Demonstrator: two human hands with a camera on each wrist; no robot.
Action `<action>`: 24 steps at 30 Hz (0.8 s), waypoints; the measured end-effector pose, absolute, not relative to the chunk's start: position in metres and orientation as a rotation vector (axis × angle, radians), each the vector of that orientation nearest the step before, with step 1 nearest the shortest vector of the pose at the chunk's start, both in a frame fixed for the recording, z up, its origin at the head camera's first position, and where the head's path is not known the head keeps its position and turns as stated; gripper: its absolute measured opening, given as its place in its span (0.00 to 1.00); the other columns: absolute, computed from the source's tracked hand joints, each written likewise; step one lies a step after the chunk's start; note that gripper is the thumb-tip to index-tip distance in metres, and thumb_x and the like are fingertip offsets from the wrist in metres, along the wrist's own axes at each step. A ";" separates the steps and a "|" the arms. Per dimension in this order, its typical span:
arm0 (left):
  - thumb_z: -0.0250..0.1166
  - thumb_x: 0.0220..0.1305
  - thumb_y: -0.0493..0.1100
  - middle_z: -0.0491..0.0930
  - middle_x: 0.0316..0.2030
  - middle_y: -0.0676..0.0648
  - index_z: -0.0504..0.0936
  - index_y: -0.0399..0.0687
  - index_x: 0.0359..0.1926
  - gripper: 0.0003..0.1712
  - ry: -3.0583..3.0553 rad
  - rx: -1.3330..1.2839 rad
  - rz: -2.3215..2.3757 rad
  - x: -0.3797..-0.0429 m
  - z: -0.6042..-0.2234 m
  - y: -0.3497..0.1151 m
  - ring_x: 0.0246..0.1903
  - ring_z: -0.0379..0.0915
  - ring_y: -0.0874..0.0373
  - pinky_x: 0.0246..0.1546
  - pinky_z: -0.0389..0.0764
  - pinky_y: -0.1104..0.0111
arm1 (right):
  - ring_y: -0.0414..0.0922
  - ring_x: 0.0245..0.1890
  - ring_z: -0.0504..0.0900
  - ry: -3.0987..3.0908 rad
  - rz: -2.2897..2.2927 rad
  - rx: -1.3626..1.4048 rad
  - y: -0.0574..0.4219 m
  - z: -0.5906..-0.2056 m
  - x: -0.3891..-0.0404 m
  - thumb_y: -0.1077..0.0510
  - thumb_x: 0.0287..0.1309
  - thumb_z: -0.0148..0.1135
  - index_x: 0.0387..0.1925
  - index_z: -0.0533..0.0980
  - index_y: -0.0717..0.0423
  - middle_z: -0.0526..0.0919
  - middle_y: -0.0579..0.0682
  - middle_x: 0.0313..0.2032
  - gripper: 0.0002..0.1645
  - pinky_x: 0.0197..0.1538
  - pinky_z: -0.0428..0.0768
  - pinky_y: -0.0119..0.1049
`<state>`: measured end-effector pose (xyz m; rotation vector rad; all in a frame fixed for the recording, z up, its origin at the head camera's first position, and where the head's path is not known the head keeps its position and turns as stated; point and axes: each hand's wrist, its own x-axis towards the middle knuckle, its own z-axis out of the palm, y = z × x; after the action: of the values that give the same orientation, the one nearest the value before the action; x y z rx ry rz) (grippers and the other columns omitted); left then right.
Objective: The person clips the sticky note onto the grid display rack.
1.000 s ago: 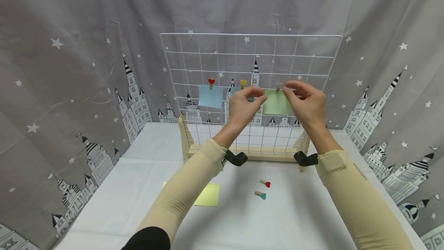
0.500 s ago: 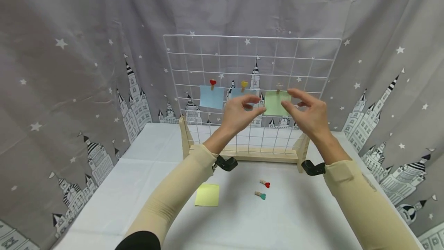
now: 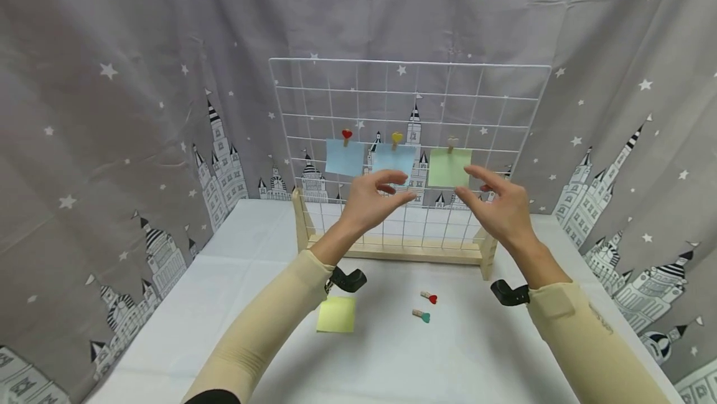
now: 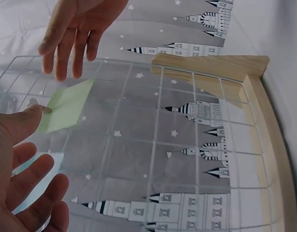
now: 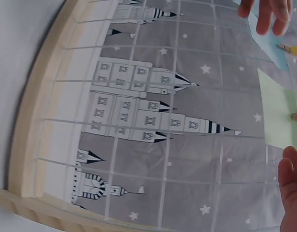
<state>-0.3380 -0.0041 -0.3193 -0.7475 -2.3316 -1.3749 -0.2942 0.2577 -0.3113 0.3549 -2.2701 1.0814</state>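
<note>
A green paper square [image 3: 450,168] hangs on the white wire grid [image 3: 410,91] under a pale heart clothespin [image 3: 452,142]. Left of it hang two blue paper squares, one [image 3: 344,157] under a red heart clothespin [image 3: 346,134], the other [image 3: 393,161] under a yellow heart clothespin [image 3: 397,137]. My left hand [image 3: 372,202] is in front of the grid just below the middle blue square, thumb and fingers apart with nothing between them. At the green square's lower right is my right hand [image 3: 498,208], also holding nothing, its thumb and fingers spread.
A pad of yellow paper squares [image 3: 336,315] lies on the white table, beside my left forearm. To its right lie a red heart clothespin [image 3: 429,297] and a green heart clothespin [image 3: 421,315]. A wooden base [image 3: 414,252] supports the grid before a grey curtain [image 3: 140,111].
Both hands have drawn back from the green square; the left moved down and left, the right down and slightly right. The green square stays hanging under its clothespin.
</note>
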 end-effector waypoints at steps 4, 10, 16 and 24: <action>0.75 0.62 0.56 0.88 0.52 0.52 0.86 0.56 0.57 0.24 -2.328 -0.711 -1.374 -0.336 -0.331 -0.017 0.45 0.85 0.56 0.44 0.85 0.60 | 0.49 0.50 0.78 -2.254 1.128 0.357 0.260 -0.321 -0.291 0.50 0.64 0.71 0.63 0.80 0.53 0.82 0.56 0.64 0.28 0.54 0.74 0.47; 0.75 0.61 0.58 0.87 0.53 0.55 0.86 0.61 0.56 0.23 -2.341 -0.626 -1.432 -0.335 -0.344 -0.035 0.48 0.84 0.55 0.47 0.85 0.57 | 0.30 0.49 0.78 -2.243 1.174 0.340 0.264 -0.333 -0.287 0.50 0.64 0.72 0.62 0.81 0.51 0.84 0.52 0.61 0.26 0.56 0.76 0.39; 0.75 0.61 0.59 0.87 0.54 0.52 0.85 0.60 0.57 0.25 -2.327 -0.605 -1.460 -0.332 -0.349 -0.050 0.50 0.84 0.52 0.49 0.84 0.55 | 0.28 0.48 0.77 -2.271 1.203 0.313 0.263 -0.344 -0.283 0.48 0.65 0.71 0.63 0.80 0.49 0.85 0.51 0.60 0.27 0.57 0.74 0.33; 0.76 0.60 0.58 0.87 0.52 0.54 0.86 0.60 0.57 0.25 -2.326 -0.552 -1.437 -0.328 -0.359 -0.067 0.47 0.85 0.55 0.47 0.84 0.57 | 0.33 0.51 0.78 -2.296 1.281 0.280 0.261 -0.362 -0.278 0.48 0.67 0.70 0.64 0.79 0.50 0.84 0.51 0.61 0.27 0.50 0.75 0.20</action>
<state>-0.3285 -0.0671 -0.3588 -0.5524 -2.3255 -1.4365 -0.2777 0.2614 -0.3623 0.2797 -2.2962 1.2806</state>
